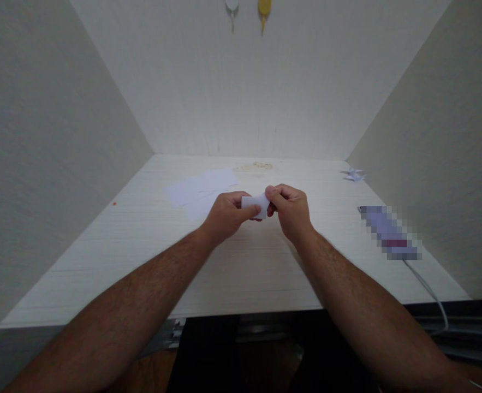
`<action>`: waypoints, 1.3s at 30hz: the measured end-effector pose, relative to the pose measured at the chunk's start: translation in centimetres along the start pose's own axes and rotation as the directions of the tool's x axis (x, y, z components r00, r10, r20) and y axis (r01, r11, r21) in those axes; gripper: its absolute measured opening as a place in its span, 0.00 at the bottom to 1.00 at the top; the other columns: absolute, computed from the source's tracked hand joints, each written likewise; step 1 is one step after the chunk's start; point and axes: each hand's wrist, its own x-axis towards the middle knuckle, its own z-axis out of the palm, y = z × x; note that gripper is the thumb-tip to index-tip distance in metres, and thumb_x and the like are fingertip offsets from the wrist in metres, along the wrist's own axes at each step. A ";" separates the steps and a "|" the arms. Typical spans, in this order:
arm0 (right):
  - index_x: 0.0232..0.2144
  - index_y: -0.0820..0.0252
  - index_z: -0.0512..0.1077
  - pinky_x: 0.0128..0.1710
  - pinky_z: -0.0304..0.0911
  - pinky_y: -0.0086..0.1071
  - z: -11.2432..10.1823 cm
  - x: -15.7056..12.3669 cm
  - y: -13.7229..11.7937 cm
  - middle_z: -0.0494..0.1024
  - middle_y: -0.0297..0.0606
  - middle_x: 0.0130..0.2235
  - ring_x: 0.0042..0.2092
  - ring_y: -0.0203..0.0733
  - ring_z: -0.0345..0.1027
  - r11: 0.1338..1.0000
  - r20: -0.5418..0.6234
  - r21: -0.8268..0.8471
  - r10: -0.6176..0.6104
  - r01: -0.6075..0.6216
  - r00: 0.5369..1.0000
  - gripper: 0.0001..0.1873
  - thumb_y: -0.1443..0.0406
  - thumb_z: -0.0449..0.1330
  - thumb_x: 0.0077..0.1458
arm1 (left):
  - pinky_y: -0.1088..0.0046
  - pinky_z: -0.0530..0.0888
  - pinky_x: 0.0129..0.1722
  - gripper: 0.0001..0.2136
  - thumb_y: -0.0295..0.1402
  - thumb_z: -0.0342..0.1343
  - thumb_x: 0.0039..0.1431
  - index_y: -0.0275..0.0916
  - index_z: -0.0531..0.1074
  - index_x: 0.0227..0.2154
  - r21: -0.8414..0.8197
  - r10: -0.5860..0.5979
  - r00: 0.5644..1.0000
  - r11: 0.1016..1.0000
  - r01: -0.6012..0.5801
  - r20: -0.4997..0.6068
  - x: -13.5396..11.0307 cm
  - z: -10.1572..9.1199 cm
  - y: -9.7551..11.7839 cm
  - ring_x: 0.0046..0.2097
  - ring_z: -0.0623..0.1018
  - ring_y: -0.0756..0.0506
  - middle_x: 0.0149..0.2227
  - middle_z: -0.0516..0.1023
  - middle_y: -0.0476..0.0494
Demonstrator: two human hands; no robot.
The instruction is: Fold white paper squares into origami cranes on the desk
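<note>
A small folded piece of white paper (252, 202) is held above the middle of the table between both hands. My left hand (232, 212) grips it from the left, thumb lying across its front and fingers behind. At its upper right corner, my right hand (290, 207) pinches the paper between thumb and fingers. The fingertips behind the paper are partly hidden. Several loose white sheets (202, 191) lie overlapping on the table beyond my left hand.
Folded white paper pieces (353, 174) sit at the table's (261, 273) back right. A blurred-out flat device (388, 232) with a white cable (429, 292) lies at the right. Walls enclose three sides; white and yellow hooks (264, 8) hang at the back.
</note>
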 end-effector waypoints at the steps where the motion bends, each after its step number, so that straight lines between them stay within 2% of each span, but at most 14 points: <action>1: 0.17 0.58 0.68 0.21 0.56 0.28 0.0 0.0 0.0 0.68 0.29 0.16 0.19 0.31 0.59 1.000 0.002 0.002 -0.006 0.006 1.000 0.19 0.55 0.62 0.55 | 0.73 0.75 0.31 0.08 0.35 0.64 0.50 0.34 0.76 0.26 0.000 0.001 1.000 1.000 -0.001 -0.015 0.0 0.0 0.0 0.28 0.79 0.49 0.26 0.80 0.45; 4: 0.19 0.58 0.69 0.21 0.56 0.28 0.1 0.0 0.1 0.68 0.29 0.16 0.19 0.31 0.59 1.000 0.021 0.001 -0.014 0.014 1.000 0.18 0.54 0.63 0.53 | 0.75 0.72 0.29 0.10 0.38 0.65 0.50 0.35 0.76 0.26 0.020 0.019 0.997 1.000 -0.017 -0.079 0.1 0.0 -0.3 0.27 0.76 0.51 0.25 0.79 0.46; 8: 0.21 0.58 0.70 0.21 0.57 0.28 0.1 0.0 0.2 0.70 0.29 0.17 0.20 0.31 0.61 1.000 0.100 -0.005 0.028 -0.028 0.995 0.17 0.54 0.67 0.47 | 0.77 0.67 0.24 0.14 0.42 0.66 0.49 0.35 0.74 0.23 0.073 0.049 0.990 0.997 -0.040 -0.133 0.3 -0.3 -0.7 0.23 0.71 0.53 0.21 0.74 0.49; 11: 0.19 0.58 0.68 0.21 0.57 0.28 0.1 0.0 0.1 0.70 0.28 0.17 0.20 0.31 0.61 0.999 0.088 0.002 0.036 -0.036 0.995 0.17 0.55 0.67 0.47 | 0.76 0.68 0.24 0.15 0.43 0.67 0.48 0.35 0.74 0.23 0.055 0.050 0.992 0.998 -0.044 -0.116 0.3 -0.3 -0.7 0.24 0.72 0.52 0.21 0.75 0.49; 15: 0.19 0.58 0.66 0.22 0.58 0.28 0.0 0.1 0.3 0.70 0.28 0.17 0.20 0.31 0.62 0.999 0.048 0.025 0.037 -0.039 0.998 0.17 0.56 0.66 0.49 | 0.74 0.74 0.30 0.12 0.38 0.67 0.49 0.34 0.77 0.27 0.007 0.011 0.998 1.000 -0.011 -0.063 0.0 0.2 -0.1 0.29 0.78 0.49 0.27 0.80 0.44; 21: 0.22 0.60 0.71 0.22 0.59 0.29 -0.4 0.3 0.5 0.73 0.30 0.20 0.22 0.32 0.64 0.998 0.157 0.030 0.052 -0.058 0.986 0.14 0.57 0.68 0.46 | 0.75 0.75 0.28 0.11 0.38 0.66 0.50 0.33 0.78 0.30 0.012 0.022 0.999 1.000 -0.021 -0.036 -0.1 0.2 0.2 0.28 0.78 0.49 0.26 0.80 0.44; 26: 0.22 0.59 0.71 0.22 0.57 0.28 -0.6 0.4 0.4 0.71 0.29 0.19 0.21 0.31 0.62 0.997 0.082 0.028 0.064 -0.067 0.995 0.12 0.59 0.67 0.47 | 0.75 0.74 0.26 0.12 0.40 0.64 0.52 0.34 0.77 0.30 -0.010 0.044 0.997 0.999 -0.045 -0.063 0.1 0.0 -0.2 0.26 0.78 0.49 0.25 0.80 0.43; 30: 0.24 0.59 0.73 0.22 0.55 0.28 -0.7 0.4 0.3 0.71 0.29 0.18 0.21 0.32 0.61 0.996 0.101 0.035 0.078 -0.082 0.992 0.11 0.58 0.67 0.46 | 0.76 0.72 0.25 0.11 0.39 0.64 0.53 0.34 0.76 0.26 0.046 0.000 0.998 0.999 0.003 -0.068 0.0 -0.1 0.0 0.24 0.77 0.50 0.23 0.79 0.43; 33: 0.23 0.59 0.73 0.20 0.52 0.27 -0.7 0.4 0.5 0.70 0.29 0.16 0.19 0.31 0.59 0.996 0.042 0.025 0.087 -0.088 0.995 0.12 0.58 0.67 0.46 | 0.77 0.71 0.24 0.11 0.38 0.64 0.53 0.34 0.75 0.26 0.051 -0.009 0.998 0.999 0.012 -0.070 0.1 -0.2 0.0 0.23 0.76 0.51 0.22 0.79 0.44; 35: 0.22 0.59 0.72 0.20 0.50 0.27 -0.8 0.6 0.7 0.70 0.28 0.16 0.18 0.30 0.57 0.993 0.018 0.066 0.096 -0.097 0.995 0.12 0.58 0.68 0.45 | 0.77 0.71 0.24 0.11 0.38 0.64 0.52 0.34 0.74 0.25 0.034 -0.001 0.997 0.999 0.004 -0.081 0.2 -0.3 -0.2 0.22 0.75 0.52 0.22 0.79 0.44; 39: 0.21 0.59 0.71 0.20 0.51 0.27 -0.8 0.8 1.1 0.69 0.28 0.16 0.18 0.30 0.58 0.976 0.041 0.173 0.125 -0.130 0.991 0.13 0.58 0.69 0.44 | 0.77 0.71 0.25 0.11 0.38 0.63 0.53 0.34 0.74 0.25 -0.003 0.006 0.998 1.000 -0.006 -0.057 0.4 -0.5 -0.5 0.22 0.76 0.51 0.21 0.79 0.45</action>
